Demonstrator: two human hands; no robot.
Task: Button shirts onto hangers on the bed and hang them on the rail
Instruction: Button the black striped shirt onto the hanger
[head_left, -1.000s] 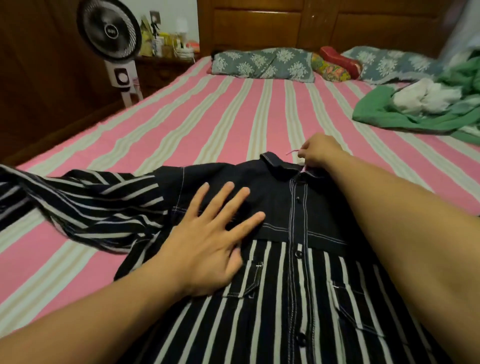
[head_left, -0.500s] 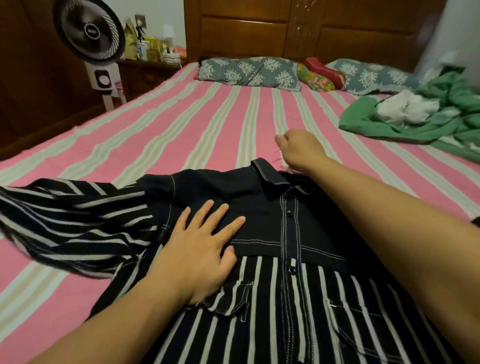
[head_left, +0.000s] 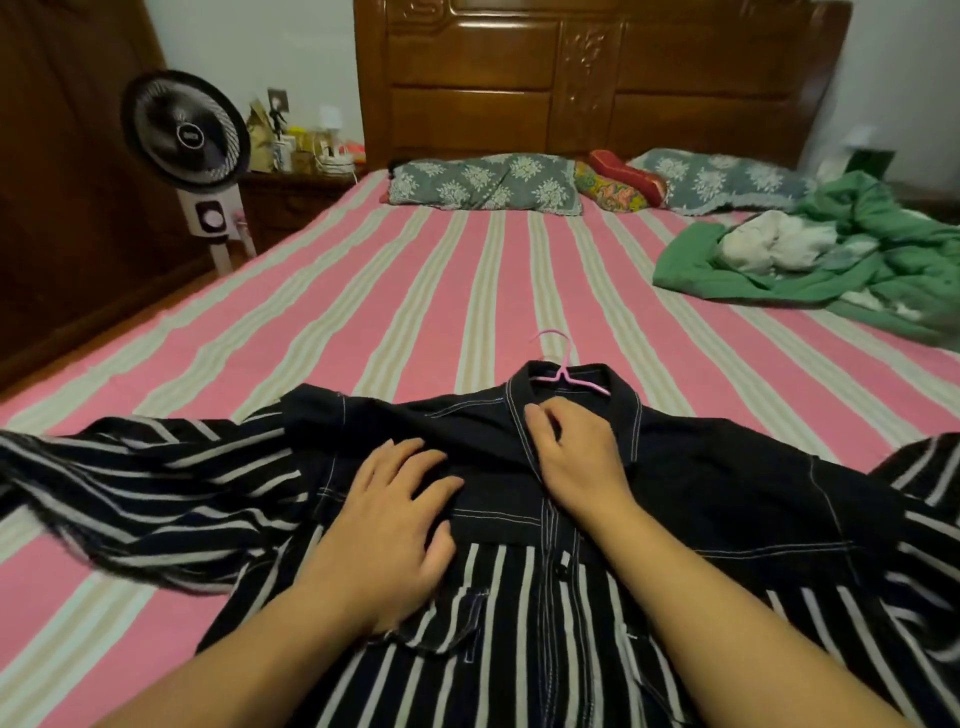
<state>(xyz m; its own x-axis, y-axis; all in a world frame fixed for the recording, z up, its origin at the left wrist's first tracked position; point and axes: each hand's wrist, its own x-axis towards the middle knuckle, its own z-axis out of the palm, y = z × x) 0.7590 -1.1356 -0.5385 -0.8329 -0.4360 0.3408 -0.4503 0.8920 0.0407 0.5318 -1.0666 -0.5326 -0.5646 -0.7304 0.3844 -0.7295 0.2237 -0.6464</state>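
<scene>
I have the dark striped shirt (head_left: 519, 597) laid front-up on the bed (head_left: 415, 291), and the step I am on is the buttoning near the neck. My left hand (head_left: 395, 525) lies flat on the chest panel, fingers straight and spread, pressing the cloth down and holding nothing. My right hand (head_left: 576, 457) sits just beside it at the top of the placket (head_left: 545, 525), its fingers bent onto the stitched edge below the collar (head_left: 618, 389); I judge this grip to be closing on that edge, though whether it has truly pinched the cloth I cannot tell, since the fingertips are hidden under the hand. Just beyond my right grip the pink hanger (head_left: 563, 371) is already inside the neck, its hook poking out onto the sheet past the collar. Nearer to me than that grip, a button (head_left: 563, 558) lower on the placket looks fastened, while the collar above it stands open, so the top is probably what remains. Next I will need both grips at the collar: one to bring the buttonhole side across, the other to find the button and push it through, keeping the hanger seated so its shoulders do not slip. After that, lifting by the hook to the rail, which is not in sight from here.
</scene>
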